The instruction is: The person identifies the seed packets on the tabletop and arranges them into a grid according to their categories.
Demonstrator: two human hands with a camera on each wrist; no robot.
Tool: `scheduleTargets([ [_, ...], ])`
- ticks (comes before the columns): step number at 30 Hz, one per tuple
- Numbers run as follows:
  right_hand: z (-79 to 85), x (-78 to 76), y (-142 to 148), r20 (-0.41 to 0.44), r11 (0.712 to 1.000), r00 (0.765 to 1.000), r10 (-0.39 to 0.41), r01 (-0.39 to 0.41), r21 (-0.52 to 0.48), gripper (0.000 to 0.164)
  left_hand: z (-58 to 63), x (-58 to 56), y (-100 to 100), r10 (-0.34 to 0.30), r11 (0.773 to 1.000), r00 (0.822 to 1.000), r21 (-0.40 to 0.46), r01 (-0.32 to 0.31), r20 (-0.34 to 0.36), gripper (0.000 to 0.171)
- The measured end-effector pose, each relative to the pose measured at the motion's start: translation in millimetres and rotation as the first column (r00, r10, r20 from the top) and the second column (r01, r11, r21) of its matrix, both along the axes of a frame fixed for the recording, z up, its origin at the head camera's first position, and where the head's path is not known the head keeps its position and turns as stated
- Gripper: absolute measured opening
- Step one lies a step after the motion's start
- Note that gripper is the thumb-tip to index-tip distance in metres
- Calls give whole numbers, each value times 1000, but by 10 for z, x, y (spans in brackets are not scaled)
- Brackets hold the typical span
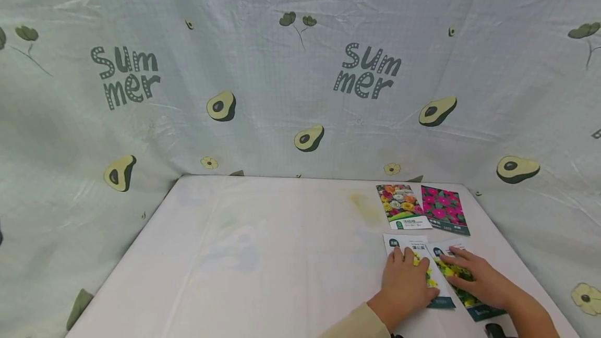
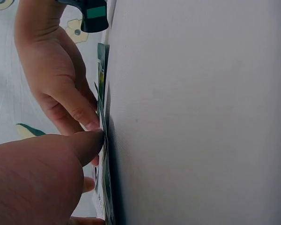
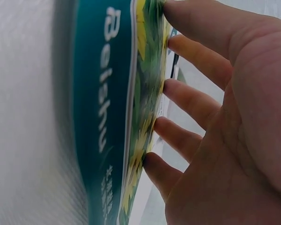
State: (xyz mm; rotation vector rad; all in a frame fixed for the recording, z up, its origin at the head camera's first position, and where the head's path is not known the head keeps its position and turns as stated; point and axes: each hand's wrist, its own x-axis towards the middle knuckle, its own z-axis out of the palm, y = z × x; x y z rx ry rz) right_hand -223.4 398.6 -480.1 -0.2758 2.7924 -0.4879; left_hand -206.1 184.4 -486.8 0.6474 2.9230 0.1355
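Observation:
Two flat seed packets with yellow-flower pictures lie on the white table, side by side at the near right. My left hand point(image 1: 406, 280) rests on the left packet point(image 1: 441, 303), fingers spread over its face and thumb near its right side. On the right packet point(image 1: 479, 311) lies my right hand point(image 1: 483, 275), with fingers spread. In the right wrist view, those fingertips press the yellow-flower picture point(image 3: 145, 98) above a teal printed band. The left wrist view shows my left thumb point(image 2: 86, 143) at a packet's edge, close to the right hand's fingers.
Behind the hands lie two more packets: one with mixed-colour blooms point(image 1: 399, 202) and one with magenta flowers point(image 1: 443, 206), their corners touching or slightly overlapping. The white table point(image 1: 263, 265) stretches left. A pale curtain with avocado prints point(image 1: 263, 67) surrounds it.

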Motion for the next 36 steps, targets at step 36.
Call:
scheduleTargets([
  [36,-19,26,-2,-24,998,999,-34,35,48,64,-4,-58,-171,17,1000,999,-3,-17,33,60],
])
